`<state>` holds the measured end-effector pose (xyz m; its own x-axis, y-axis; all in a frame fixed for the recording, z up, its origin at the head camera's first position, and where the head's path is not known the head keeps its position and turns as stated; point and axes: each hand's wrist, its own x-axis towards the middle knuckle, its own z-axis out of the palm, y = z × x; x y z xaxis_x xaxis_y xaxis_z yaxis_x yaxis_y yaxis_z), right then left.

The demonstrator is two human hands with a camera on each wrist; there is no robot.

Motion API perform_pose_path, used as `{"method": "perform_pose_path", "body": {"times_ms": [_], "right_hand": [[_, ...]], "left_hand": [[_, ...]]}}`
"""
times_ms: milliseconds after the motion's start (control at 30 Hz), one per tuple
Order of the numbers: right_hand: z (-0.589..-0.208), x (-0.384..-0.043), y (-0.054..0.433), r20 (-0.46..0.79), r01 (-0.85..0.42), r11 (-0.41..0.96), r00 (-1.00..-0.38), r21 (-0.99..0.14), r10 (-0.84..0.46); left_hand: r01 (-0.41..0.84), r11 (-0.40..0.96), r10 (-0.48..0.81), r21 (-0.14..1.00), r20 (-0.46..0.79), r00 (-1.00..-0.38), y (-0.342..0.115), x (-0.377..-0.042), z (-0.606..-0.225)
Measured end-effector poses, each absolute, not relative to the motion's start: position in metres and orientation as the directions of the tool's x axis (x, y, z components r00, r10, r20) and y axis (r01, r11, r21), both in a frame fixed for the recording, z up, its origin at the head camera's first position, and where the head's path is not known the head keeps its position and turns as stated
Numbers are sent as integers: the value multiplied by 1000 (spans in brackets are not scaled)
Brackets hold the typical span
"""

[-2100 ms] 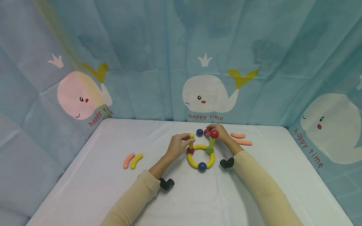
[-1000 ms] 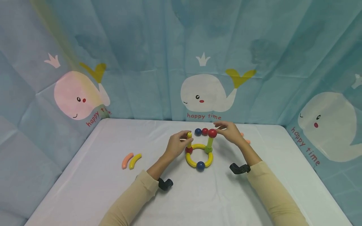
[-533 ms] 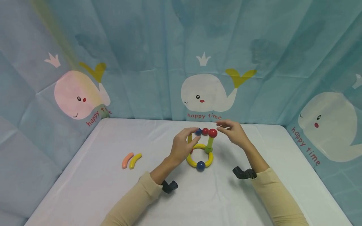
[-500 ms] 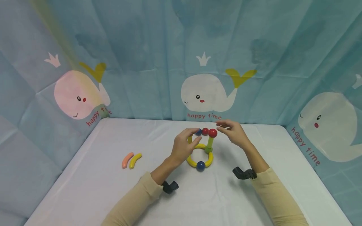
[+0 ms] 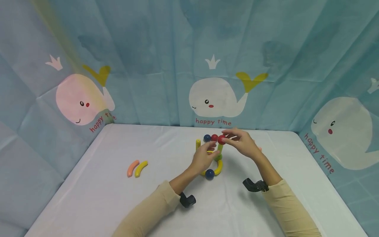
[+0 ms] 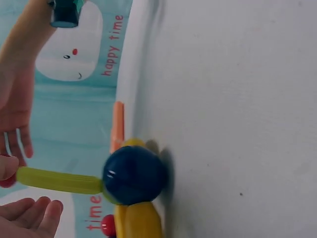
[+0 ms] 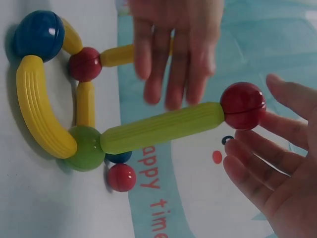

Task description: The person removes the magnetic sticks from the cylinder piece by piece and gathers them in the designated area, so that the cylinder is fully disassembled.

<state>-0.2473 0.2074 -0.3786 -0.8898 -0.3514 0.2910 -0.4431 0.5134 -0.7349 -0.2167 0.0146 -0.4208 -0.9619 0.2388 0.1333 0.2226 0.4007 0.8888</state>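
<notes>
A toy of rods and balls stands on the white table, its ring made of curved yellow rods (image 7: 37, 106). From the ring's green ball (image 7: 84, 148) rises a light green rod (image 7: 163, 128), topped by a red ball (image 7: 242, 105). My right hand (image 5: 242, 143) is at this red ball, fingers extended loosely about it; the right wrist view shows a gap between thumb and ball. My left hand (image 5: 204, 158) reaches in front of the green rod, fingers relaxed and holding nothing. An upright yellow rod (image 5: 198, 144) stands at the left. The left hand partly hides the ring.
Behind the toy lie a loose blue ball (image 5: 207, 138) and red ball (image 5: 214, 138). A pink curved rod (image 5: 133, 168) and a yellow curved rod (image 5: 141, 169) lie at the left. Orange rods (image 6: 117, 126) at the right are mostly hidden behind the right arm. Whale-print curtain surrounds the table.
My left hand let go of the upright yellow rod and moved right, to the green rod. My right hand left the loose red ball behind and came to the top red ball.
</notes>
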Motion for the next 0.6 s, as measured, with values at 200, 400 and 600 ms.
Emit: {"method": "perform_pose_path", "body": {"times_ms": [200, 400, 600], "right_hand": [[-379, -246, 205, 280, -458, 501, -877, -735, -390], [-379, -246, 203, 282, -465, 500, -873, -731, -399], [-380, -247, 202, 277, -458, 512, -877, -727, -392]], "left_hand": [[188, 380, 218, 906, 110, -970, 23, -226, -427], [173, 373, 214, 911, 97, -972, 27, -235, -431], [179, 371, 219, 911, 102, -970, 27, -241, -435]]}}
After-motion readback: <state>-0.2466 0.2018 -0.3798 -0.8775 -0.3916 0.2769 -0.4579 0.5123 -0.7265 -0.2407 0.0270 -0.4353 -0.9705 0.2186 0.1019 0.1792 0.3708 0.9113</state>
